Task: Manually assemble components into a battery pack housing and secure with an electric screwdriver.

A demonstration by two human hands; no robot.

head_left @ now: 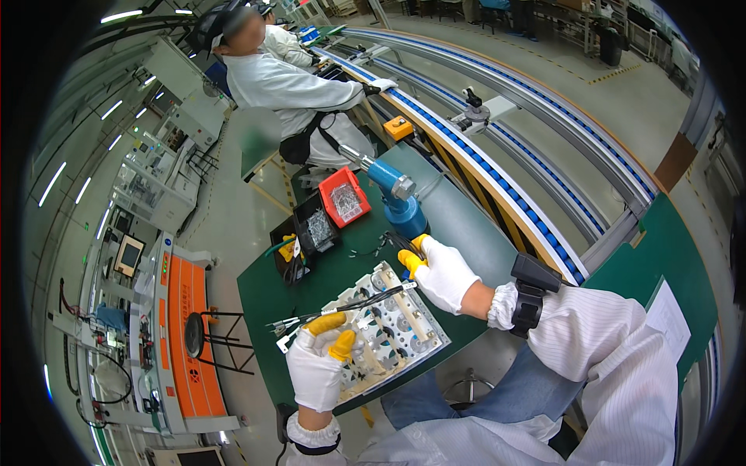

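Cable bundle [377, 297], black, with light tags, lies obliquely across the perforated panel [426, 326], which rests on the near part of the green worktop [264, 311], before the operator. This placement presumably keeps the panel's openings within reach of both arms. The left-hand grip [320, 366], in a white glove with yellow fingertips, is at the panel's left side; thumb and forefinger are curled beside the bundle, but whether they pinch it cannot be told. Such a position would suit steadying the cables. The right-hand grip [437, 270], gloved alike, is just beyond the panel's far right corner, thumb and forefinger bent toward a group of black leads [395, 241]; closure on these leads cannot be confirmed. Farther out stand a blue cylindrical device [404, 220] with a metal neck, a red bin [346, 196] of small metal hardware and, to its left, a black bin [317, 225] of small parts. The bins, open-topped and apart from the panel, appear arranged for quick picking without obstructing the cables.
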